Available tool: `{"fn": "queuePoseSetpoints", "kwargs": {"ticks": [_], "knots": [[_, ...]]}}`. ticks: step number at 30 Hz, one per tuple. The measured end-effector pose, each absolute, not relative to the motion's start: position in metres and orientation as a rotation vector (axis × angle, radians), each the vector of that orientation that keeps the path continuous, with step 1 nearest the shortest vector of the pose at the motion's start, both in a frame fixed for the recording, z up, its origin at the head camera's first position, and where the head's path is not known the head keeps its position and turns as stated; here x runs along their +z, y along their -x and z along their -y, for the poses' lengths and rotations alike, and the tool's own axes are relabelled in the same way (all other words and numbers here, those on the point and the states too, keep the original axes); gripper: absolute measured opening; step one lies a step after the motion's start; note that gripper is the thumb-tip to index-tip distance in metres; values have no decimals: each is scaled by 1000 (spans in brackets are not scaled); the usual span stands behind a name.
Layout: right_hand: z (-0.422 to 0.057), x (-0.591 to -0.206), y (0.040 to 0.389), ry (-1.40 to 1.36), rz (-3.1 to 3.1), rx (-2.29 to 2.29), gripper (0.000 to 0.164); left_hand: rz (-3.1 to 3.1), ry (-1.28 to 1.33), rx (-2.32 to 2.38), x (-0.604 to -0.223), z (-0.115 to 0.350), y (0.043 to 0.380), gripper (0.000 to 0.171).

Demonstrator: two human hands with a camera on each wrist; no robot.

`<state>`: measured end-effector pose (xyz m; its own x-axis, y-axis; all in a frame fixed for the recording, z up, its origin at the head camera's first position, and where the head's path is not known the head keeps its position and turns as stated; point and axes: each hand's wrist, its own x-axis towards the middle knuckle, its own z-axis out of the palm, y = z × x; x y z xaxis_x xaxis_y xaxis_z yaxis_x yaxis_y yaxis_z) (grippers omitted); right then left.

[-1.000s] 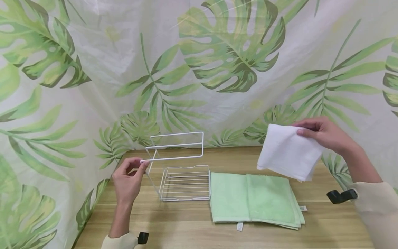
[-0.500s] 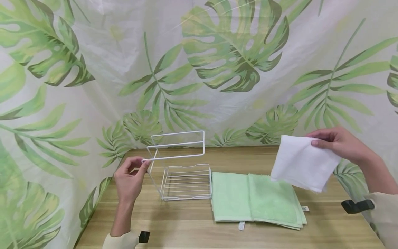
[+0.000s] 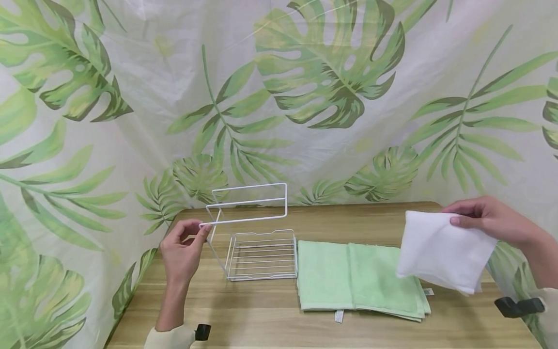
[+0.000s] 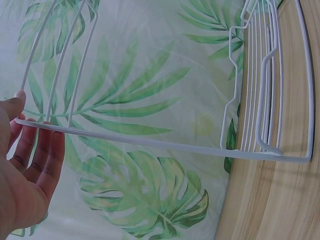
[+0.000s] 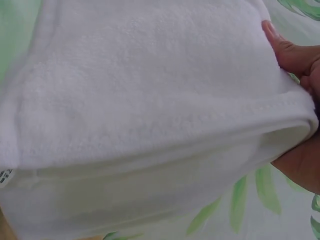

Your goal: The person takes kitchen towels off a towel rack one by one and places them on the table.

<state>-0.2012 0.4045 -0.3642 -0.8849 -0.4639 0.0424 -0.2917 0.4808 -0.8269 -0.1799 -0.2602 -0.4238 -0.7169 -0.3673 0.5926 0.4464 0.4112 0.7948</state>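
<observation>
My left hand (image 3: 182, 247) pinches the upper front corner of a white wire rack (image 3: 261, 277), thumb on one side of the wire and fingers on the other, as the left wrist view shows. The rack stands on the table, its slatted bottom tray holding nothing. On the right, my right hand (image 3: 492, 220) grips a folded white towel (image 3: 444, 252) by its upper edge, between thumb and fingers. This towel hangs over the right end of the green towels (image 3: 324, 276) and covers part of them. In the right wrist view the white towel's folded layers (image 5: 150, 90) fill most of the picture.
The folded green towels lie on the wooden table (image 3: 261, 320) right beside the rack, with small white tags (image 3: 338, 316) at their edges. Behind and to the left hangs a leaf-patterned cloth (image 3: 314, 145), close along the table's back edge.
My right hand has carried the white towel rightward and down, from above the back of the table to over the green towels' right end. My left hand keeps its hold on the rack.
</observation>
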Motion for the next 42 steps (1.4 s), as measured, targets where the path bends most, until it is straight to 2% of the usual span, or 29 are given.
{"fn": "queuePoseSetpoints", "kwargs": {"ticks": [4, 12, 26, 35, 42], "knots": [[-411, -370, 196, 697, -2478, -1328, 36, 1927, 58, -1380, -426, 262, 181, 17], [-428, -385, 189, 721, -2333, -1325, 46, 1923, 70, -1399, -434, 268, 187, 18], [-442, -408, 181, 730, -2256, -1289, 49, 1926, 53, -1388, -432, 266, 185, 17], [-453, -417, 173, 716, -2330, -1216, 43, 1908, 84, -1416, -433, 267, 186, 18], [-448, -427, 170, 756, -2397, -1165, 32, 1908, 81, -1426, -431, 266, 185, 18]]}}
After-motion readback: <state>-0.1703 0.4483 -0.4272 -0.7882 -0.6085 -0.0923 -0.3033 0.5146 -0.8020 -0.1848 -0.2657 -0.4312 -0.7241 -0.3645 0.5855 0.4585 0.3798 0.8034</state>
